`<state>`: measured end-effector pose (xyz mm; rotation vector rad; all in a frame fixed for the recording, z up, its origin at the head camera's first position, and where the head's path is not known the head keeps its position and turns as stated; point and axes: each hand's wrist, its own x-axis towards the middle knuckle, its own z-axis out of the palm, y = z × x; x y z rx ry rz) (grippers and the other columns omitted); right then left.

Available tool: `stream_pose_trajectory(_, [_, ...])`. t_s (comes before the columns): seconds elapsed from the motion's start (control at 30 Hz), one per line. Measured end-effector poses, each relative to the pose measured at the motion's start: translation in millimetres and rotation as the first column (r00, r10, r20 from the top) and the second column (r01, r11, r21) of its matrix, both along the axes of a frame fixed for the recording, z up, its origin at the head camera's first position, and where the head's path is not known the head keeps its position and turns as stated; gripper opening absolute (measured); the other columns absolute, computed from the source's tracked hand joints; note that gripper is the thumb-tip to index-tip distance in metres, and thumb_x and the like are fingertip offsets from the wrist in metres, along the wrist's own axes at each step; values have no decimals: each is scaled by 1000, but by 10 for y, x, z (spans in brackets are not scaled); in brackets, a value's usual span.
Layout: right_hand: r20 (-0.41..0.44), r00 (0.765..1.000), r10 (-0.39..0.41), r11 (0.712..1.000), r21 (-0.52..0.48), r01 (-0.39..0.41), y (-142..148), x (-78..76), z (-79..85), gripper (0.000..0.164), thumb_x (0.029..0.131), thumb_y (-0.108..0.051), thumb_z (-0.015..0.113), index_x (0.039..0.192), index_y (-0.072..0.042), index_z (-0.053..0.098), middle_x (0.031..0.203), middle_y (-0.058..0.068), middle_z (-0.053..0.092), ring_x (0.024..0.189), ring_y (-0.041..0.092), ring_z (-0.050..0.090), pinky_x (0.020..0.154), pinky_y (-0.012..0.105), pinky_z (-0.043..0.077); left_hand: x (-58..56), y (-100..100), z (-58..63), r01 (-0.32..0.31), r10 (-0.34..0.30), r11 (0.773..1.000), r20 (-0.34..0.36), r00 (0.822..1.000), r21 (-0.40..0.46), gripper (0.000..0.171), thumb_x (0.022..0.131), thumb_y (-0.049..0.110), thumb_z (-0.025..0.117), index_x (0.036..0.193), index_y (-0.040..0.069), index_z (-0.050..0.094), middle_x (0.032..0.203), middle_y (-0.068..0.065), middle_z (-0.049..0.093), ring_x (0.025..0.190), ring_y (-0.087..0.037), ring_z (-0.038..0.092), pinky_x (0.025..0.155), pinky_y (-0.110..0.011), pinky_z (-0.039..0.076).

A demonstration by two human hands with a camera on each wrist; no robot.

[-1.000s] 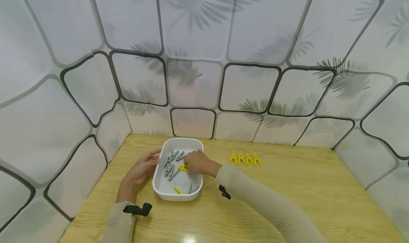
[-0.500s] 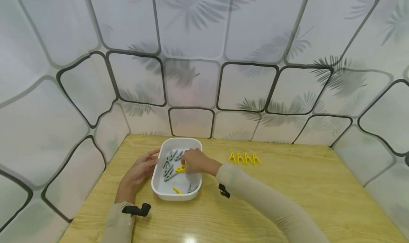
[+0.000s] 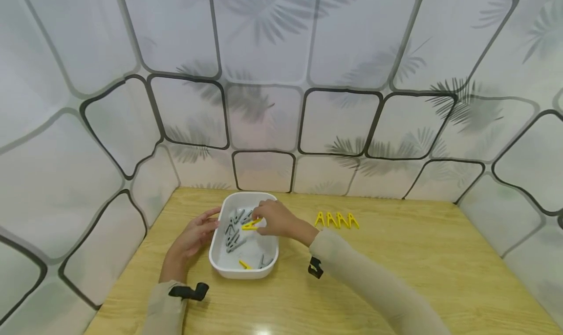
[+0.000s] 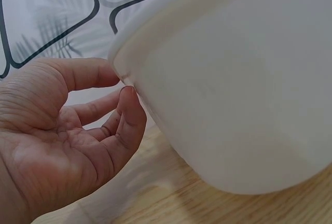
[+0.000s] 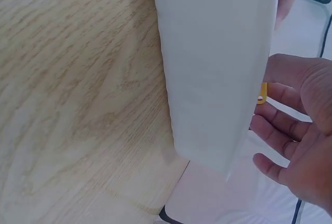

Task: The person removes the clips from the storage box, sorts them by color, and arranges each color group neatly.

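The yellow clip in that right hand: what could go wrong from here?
The yellow clip might slip from the right hand and drop among the gray clips. The white tub could slide if bumped, though the left hand touches its side. A careless sweep might disturb the four yellow clips lined up nearby.

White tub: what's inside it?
Gray clips and a yellow clip lie inside; the right hand, holding another yellow clip, partly covers the far right side; anything beneath is unseen.
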<state>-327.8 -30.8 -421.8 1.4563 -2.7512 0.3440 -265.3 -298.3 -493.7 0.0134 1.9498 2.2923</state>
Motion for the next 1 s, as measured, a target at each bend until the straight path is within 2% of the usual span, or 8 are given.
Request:
stream_pose_trajectory(0.23, [-98, 995, -15, 983, -185, -4, 171, 97, -6, 19, 87, -21, 81, 104, -14, 74, 99, 1, 67, 93, 17, 58, 89, 42, 46, 7, -1, 9, 46, -45, 999, -36, 998, 10, 58, 105, 6, 52, 157, -5, 27, 110, 5, 67, 99, -7, 67, 84, -23, 56])
stream_pose_trajectory(0.43, [-190, 981, -47, 950, -312, -14, 307, 127, -34, 21, 84, -19, 84, 101, -13, 74, 97, 1, 67, 92, 18, 60, 93, 44, 48, 4, 12, -14, 49, -49, 999, -34, 998, 21, 54, 105, 4, 51, 155, -4, 32, 110, 5, 69, 100, -7, 68, 85, -24, 57])
stream_pose_trajectory(0.6, [-161, 978, -134, 888, -457, 46, 475, 115, -14, 23, 83, -16, 85, 102, -12, 74, 99, 2, 65, 94, 20, 60, 87, 39, 51, 13, 23, -36, 39, -39, 999, -24, 999, 9, 56, 105, 5, 52, 156, -3, 31, 112, 4, 69, 101, -8, 68, 86, -24, 56])
stream_pose_trajectory(0.7, [-104, 978, -181, 842, -530, 100, 609, 96, 14, 25, 82, -15, 86, 104, -11, 74, 100, 3, 65, 95, 21, 60, 84, 38, 53, 25, 24, -42, 23, -23, 1000, -10, 1000, 0, 57, 105, 6, 53, 156, -3, 30, 111, 5, 68, 101, -7, 67, 86, -24, 56])
stream_pose_trajectory(0.77, [-69, 977, -202, 812, -569, 128, 708, 80, 35, 26, 83, -14, 85, 105, -9, 75, 101, 4, 65, 97, 22, 60, 85, 39, 54, 33, 26, -41, 22, -22, 1000, -7, 1000, -8, 57, 105, 7, 53, 157, -3, 30, 111, 5, 67, 101, -7, 67, 87, -24, 56])
stream_pose_trajectory(1.0, [15, 961, -275, 719, -661, 216, 1099, 3, 96, 26, 84, -12, 84, 107, -6, 74, 103, 10, 66, 98, 30, 63, 87, 46, 54, 31, 31, -24, -20, 20, 1000, 6, 1000, 19, 49, 104, 6, 55, 151, 4, 42, 108, 5, 67, 98, -8, 68, 84, -25, 57])
